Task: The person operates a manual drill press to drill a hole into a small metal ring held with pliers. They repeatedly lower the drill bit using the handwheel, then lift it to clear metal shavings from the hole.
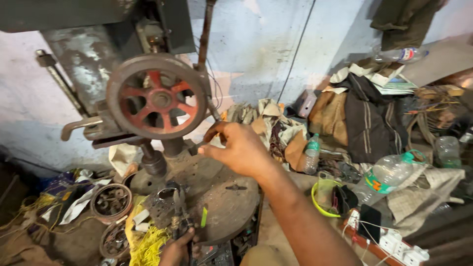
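Note:
My right hand (241, 148) reaches over a round metal machine table (224, 197), its thumb and forefinger pinched on a small thin metal piece (197, 146) near the machine's column. My left hand (175, 249) is low at the frame's bottom edge, closed around the handles of dark pliers (180, 214) whose jaws point up toward a small metal part (165, 194) on the table's edge. A red-spoked handwheel (156, 97) on an old drill press stands just left of my right hand.
Plastic bottles (311, 153) (389, 172), piled cloth and bags (369, 118) fill the right side. A yellow-rimmed bowl (325, 197), a phone (369, 221) and a power strip (394, 241) lie at lower right. Round metal parts (111, 201) and yellow string (145, 246) lie at lower left.

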{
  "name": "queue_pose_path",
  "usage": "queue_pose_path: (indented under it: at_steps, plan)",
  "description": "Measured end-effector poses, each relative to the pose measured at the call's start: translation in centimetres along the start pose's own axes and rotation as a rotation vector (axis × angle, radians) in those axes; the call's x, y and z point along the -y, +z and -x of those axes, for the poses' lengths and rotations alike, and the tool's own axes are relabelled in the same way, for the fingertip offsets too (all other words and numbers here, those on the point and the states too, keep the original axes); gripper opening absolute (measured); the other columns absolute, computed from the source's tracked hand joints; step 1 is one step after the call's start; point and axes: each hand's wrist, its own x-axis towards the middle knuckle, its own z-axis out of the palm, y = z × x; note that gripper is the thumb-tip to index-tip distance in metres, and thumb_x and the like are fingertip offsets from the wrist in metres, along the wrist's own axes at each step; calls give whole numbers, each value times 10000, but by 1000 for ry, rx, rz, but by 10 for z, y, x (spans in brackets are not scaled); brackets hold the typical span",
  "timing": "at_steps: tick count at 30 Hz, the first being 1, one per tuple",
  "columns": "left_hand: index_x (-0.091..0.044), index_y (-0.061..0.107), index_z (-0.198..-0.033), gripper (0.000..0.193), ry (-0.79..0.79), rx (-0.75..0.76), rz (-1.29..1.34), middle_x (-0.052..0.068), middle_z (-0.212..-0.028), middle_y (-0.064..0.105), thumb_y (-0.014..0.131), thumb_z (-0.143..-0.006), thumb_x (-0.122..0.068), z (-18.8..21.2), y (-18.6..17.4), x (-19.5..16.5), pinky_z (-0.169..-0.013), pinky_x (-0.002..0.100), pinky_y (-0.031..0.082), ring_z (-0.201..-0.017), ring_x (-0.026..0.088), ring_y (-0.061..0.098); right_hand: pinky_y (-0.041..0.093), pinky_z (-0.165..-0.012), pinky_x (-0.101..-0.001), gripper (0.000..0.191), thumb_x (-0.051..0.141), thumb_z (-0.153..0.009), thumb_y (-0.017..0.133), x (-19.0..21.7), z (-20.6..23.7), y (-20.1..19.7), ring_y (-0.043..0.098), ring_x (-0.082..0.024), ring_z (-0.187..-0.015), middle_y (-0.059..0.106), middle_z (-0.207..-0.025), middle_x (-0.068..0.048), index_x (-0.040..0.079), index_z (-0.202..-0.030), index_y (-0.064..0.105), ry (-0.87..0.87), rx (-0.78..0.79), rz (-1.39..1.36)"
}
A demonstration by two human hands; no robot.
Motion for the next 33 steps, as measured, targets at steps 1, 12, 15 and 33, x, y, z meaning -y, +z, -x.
queue_pose_path:
  at_steps: [1,12,15,33]
  plan:
    - [-90,614,-1087,211,8,6,-8,111,-731,565,662,-889,-145,1,1,-1,-482,419,404,-551,259,507,440,-526,-377,382,402,-749,813,0,1,0,576,-208,-550,644,-627,-113,112,-997,799,10,2,-1]
    - [-153,607,-1128,273,-1,149,-51,89,-714,546,666,-861,-163,-5,1,-11,-466,406,425,-539,260,519,442,-513,-369,399,413,-742,820,2,0,3,573,-197,-518,581,-566,-98,111,-1002,795,-16,-19,-8]
    - [-150,606,-1130,268,-9,127,-61,93,-719,550,661,-868,-156,-7,7,-11,-466,404,426,-545,263,524,462,-518,-370,401,421,-751,810,0,0,5,598,-193,-534,616,-608,-73,111,-1004,790,-46,-19,-34]
    - [-140,602,-1131,240,3,116,-75,114,-741,571,643,-896,-109,-3,5,-15,-459,389,425,-565,277,547,448,-517,-356,374,396,-740,809,-1,0,4,584,-186,-524,612,-594,-84,101,-969,796,-95,-61,-22]
